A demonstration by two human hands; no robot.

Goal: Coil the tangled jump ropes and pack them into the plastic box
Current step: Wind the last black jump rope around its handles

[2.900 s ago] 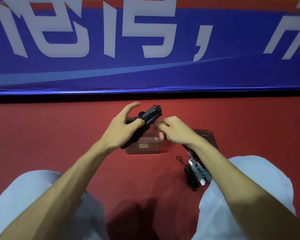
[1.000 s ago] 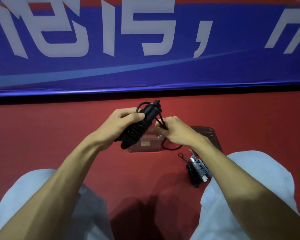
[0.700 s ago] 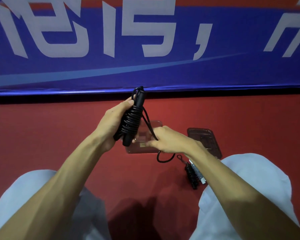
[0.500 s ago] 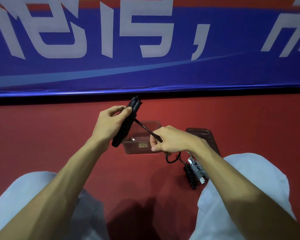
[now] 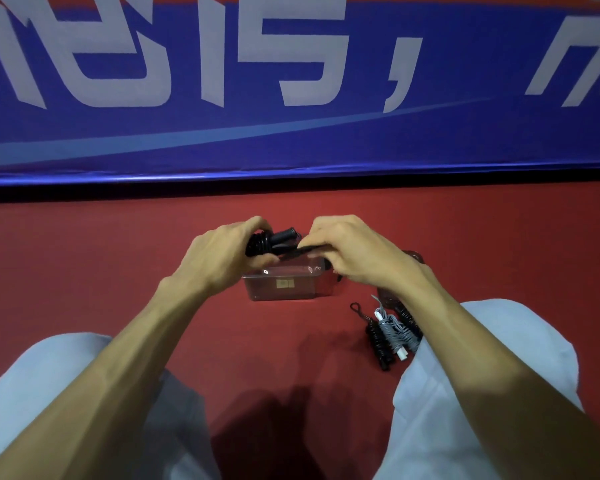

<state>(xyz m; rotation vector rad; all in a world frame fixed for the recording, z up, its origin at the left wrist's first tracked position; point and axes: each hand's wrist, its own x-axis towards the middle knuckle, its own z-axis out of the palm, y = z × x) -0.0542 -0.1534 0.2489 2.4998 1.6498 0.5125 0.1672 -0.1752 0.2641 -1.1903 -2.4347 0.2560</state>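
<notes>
clear glossy plastic box (image 5: 284,287), matt red floor (image 5: 84,271).

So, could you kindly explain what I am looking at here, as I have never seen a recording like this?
There is no machine in this one: a person is working with bare hands. The single camera is worn on the person's head and looks forward and down, which is why both arms come in from the bottom edge, above knees in light trousers. The left hand grips a black jump rope wound into a bundle. The right hand pinches a stretch of that rope's cord, pulled between the two hands. Just beneath them a clear plastic box stands on the red floor. To the right of the box lie two coiled ropes, a black bundle and a grey bundle. A blue banner with white characters runs across the back.
</notes>
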